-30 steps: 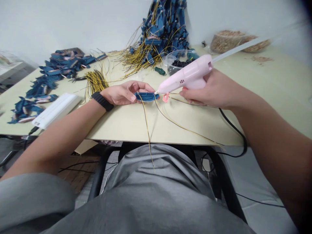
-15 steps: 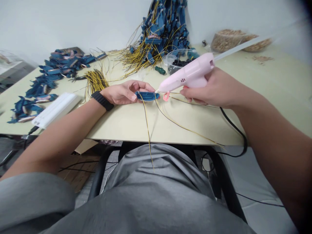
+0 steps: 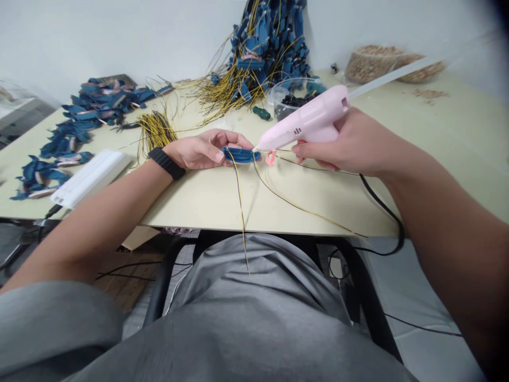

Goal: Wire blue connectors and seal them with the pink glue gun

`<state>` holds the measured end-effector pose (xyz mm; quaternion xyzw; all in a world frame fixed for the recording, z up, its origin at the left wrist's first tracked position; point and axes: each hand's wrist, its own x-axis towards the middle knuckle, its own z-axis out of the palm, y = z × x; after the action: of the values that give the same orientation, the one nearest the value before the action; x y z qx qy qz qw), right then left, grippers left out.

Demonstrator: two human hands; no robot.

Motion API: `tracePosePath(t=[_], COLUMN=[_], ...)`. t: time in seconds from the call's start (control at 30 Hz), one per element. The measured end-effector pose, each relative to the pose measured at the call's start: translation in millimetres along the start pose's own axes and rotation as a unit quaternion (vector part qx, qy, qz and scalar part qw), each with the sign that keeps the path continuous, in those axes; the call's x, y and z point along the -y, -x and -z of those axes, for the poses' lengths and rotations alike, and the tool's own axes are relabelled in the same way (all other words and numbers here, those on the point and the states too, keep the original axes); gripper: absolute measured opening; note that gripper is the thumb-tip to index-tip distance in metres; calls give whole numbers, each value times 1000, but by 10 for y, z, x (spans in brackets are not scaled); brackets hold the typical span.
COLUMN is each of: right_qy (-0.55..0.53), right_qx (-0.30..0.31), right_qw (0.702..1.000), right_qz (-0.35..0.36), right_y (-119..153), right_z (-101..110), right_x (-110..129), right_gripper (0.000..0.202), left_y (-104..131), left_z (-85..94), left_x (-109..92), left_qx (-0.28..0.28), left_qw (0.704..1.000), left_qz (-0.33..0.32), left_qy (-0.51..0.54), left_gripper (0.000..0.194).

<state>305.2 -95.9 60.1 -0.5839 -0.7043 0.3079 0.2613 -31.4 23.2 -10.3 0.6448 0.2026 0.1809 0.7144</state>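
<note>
Between the thumb and fingers of my left hand (image 3: 212, 149) is a small blue fabric-covered piece (image 3: 242, 155). Yellow-and-black wires (image 3: 239, 199) trail from it over the table edge and across to the right. My right hand (image 3: 350, 143) is wrapped round the handle of a pink glue gun (image 3: 306, 121), with a long translucent glue stick (image 3: 387, 77) in its back end. The gun's nozzle meets the right end of the blue piece, or is very near it; I cannot tell which. A black cord runs down from under my right hand.
Blue pieces lie heaped at the left (image 3: 95, 106), and more with wires form a tall pile (image 3: 270, 48) at the back. A wire bundle (image 3: 155, 130), a white box (image 3: 90, 179), a clear tub (image 3: 284, 109) of black bits and bags of tan pieces (image 3: 371, 63) stand on the table (image 3: 191, 204).
Both hands, the glue gun and the blue piece hold almost the same positions. The whole view has shifted very slightly.
</note>
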Motion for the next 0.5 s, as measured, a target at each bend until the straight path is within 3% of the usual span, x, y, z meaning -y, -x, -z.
tracePosePath(t=[0.27, 0.5], right_qy=[21, 34], right_qx=[-10, 6], right_qw=[1000, 999], right_qz=[-13, 0], right_y=[-16, -26], right_z=[-19, -16], right_x=[0, -19], right_gripper=[22, 28], left_y=[6, -22], left_z=[-75, -33], left_x=[-13, 0], left_qx=[-34, -15], left_qw=[999, 999], left_qz=[7, 4], left_qy=[-28, -27], left_gripper=[79, 81])
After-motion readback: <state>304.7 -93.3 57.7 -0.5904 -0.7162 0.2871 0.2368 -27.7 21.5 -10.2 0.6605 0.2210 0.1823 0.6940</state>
